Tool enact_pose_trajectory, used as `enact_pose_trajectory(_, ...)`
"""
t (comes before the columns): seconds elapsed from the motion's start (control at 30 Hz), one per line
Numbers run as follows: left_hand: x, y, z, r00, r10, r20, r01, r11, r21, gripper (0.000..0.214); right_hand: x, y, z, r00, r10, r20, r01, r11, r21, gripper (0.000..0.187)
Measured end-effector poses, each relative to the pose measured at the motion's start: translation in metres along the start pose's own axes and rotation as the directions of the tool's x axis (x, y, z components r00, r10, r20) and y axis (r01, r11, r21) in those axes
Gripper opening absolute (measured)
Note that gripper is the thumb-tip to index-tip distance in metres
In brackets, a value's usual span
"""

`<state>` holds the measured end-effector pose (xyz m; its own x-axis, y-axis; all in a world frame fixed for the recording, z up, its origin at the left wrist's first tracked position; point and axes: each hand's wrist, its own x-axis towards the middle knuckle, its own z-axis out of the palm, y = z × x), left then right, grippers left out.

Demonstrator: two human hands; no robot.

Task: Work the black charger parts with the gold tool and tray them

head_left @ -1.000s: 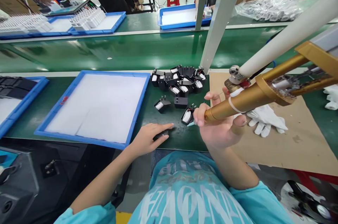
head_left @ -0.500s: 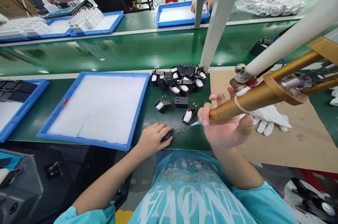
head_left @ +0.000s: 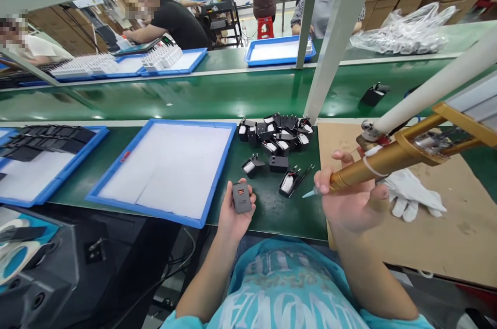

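Note:
My left hand is lifted off the green table and closed round a small dark grey charger housing, its face turned up toward me. My right hand grips the barrel of a gold dispensing tool that hangs from a white tube; its thin tip points left, near a loose charger. Beyond lies a pile of black chargers, with two single ones in front of it. A blue tray with a white liner sits to the left of my hands.
A white glove lies on brown cardboard at the right. A second blue tray with black parts is at the far left. A grey post rises behind the pile. Other people work at blue trays across the belt.
My left hand closed on the housing that lay flat on the table edge and raised it, face up. The view tilted upward; my right hand kept hold of the gold tool.

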<state>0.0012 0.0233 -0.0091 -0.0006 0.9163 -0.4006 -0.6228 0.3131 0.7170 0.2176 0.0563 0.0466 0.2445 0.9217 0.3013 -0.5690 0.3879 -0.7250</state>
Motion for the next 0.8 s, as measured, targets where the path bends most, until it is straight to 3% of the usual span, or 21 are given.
enact_pose_trajectory(0.13,-0.003,0.002,0.001,1.000,0.005,0.027,-0.004,0.999,-0.035,0.041,0.001,-0.002,0.000,1.000,0.005,-0.002,-0.005,1.000,-0.006,0.042)
enact_pose_trajectory(0.33,-0.006,0.006,-0.005,0.989,0.121,0.080,-0.127,0.989,0.082,0.046,0.003,-0.002,-0.007,1.000,-0.027,-0.011,0.027,1.000,0.001,0.043)
enact_pose_trajectory(0.5,-0.001,0.030,-0.031,0.976,0.188,0.114,-0.215,0.925,0.312,0.055,0.005,-0.002,-0.013,0.999,-0.047,-0.009,0.047,0.999,-0.006,0.041)
enact_pose_trajectory(0.57,0.010,0.056,-0.050,0.946,0.319,0.050,-0.293,0.784,0.547,0.061,0.006,-0.003,-0.014,0.999,-0.054,-0.006,0.054,0.998,-0.012,0.039)
enact_pose_trajectory(0.6,0.018,0.071,-0.061,0.901,0.434,0.019,-0.325,0.644,0.693,0.064,0.005,-0.003,-0.015,0.998,-0.057,-0.003,0.057,0.998,-0.013,0.039)
enact_pose_trajectory(0.63,0.027,0.087,-0.073,0.839,0.544,0.018,-0.309,0.449,0.838,0.067,0.005,-0.004,-0.015,0.998,-0.061,0.000,0.061,0.998,-0.011,0.039)
enact_pose_trajectory(0.7,0.046,0.116,-0.094,0.748,0.661,0.063,-0.171,0.099,0.980,0.064,0.004,-0.005,-0.016,0.997,-0.071,0.005,0.071,0.997,-0.003,0.038)
enact_pose_trajectory(0.8,0.066,0.140,-0.110,0.804,0.588,0.090,-0.007,-0.142,0.990,0.062,0.002,-0.005,-0.016,0.998,-0.068,0.012,0.068,0.998,0.000,0.038)
